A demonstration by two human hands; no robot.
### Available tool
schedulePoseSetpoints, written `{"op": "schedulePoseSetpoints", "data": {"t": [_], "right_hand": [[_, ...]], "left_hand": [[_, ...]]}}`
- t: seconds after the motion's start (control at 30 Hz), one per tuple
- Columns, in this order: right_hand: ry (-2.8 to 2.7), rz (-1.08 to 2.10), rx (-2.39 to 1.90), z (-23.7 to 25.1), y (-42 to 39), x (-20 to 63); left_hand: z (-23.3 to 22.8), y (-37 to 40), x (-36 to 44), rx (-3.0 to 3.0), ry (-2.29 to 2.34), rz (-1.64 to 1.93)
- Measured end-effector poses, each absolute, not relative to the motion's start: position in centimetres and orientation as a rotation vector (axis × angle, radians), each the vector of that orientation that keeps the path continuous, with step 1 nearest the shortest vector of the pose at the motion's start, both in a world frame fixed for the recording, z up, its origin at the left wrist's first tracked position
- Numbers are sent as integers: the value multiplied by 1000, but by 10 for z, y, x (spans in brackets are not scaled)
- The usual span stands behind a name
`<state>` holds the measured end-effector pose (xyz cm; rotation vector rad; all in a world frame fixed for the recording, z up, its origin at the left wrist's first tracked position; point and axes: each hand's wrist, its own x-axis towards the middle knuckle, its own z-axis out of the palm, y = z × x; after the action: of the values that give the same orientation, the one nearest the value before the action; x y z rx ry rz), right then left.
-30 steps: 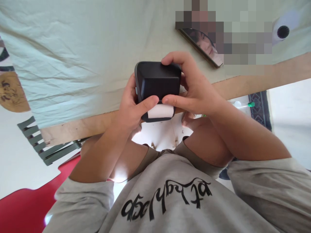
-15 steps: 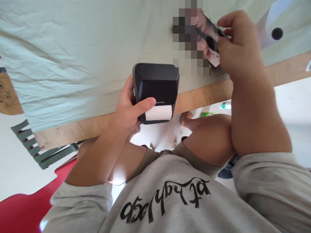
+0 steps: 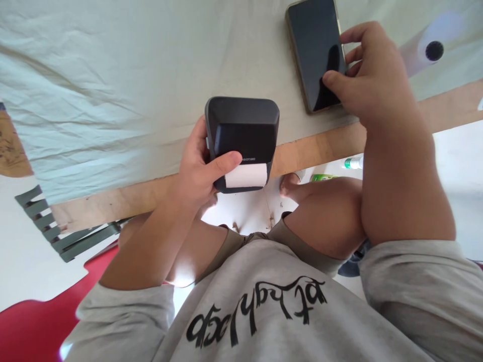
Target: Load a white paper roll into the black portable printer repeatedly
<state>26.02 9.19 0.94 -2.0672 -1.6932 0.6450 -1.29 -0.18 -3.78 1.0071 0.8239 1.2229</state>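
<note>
Pale green cloth (image 3: 113,75) covers the bench (image 3: 324,146), whose bare wooden edge runs across the view above the person's knees. At far left, a slatted green chair (image 3: 56,231) and a red surface (image 3: 41,322) show below that edge.

Left of centre, the left hand (image 3: 196,171) is closed around a small black printer (image 3: 241,136), thumb laid across its front and fingers behind, so the printer is held at the bench edge and appears to hang partly out past it. A short tab of white paper (image 3: 247,175) pokes from its slot just below the thumb.

Further right, the right hand (image 3: 366,75) is curled onto a dark phone (image 3: 316,53) that lies on the cloth near the bench edge; its thumb presses the screen's lower corner and its fingers wrap the far side. Whether it has lifted the phone cannot be told.

Risks, as I judge them: the printer is carried by one hand only, so a loosened grip would drop it to the floor. The phone sits close to the edge on loose cloth, and a tug on the cloth or a slipped thumb could slide it off. The thumb could also crease the paper tab.
</note>
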Motion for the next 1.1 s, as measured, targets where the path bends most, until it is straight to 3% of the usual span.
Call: {"op": "schedulePoseSetpoints", "data": {"t": [1.1], "right_hand": [[-1413, 776, -2045, 13, 90, 254]], "left_hand": [[-34, 0, -14, 1041, 922, 1202]]}}
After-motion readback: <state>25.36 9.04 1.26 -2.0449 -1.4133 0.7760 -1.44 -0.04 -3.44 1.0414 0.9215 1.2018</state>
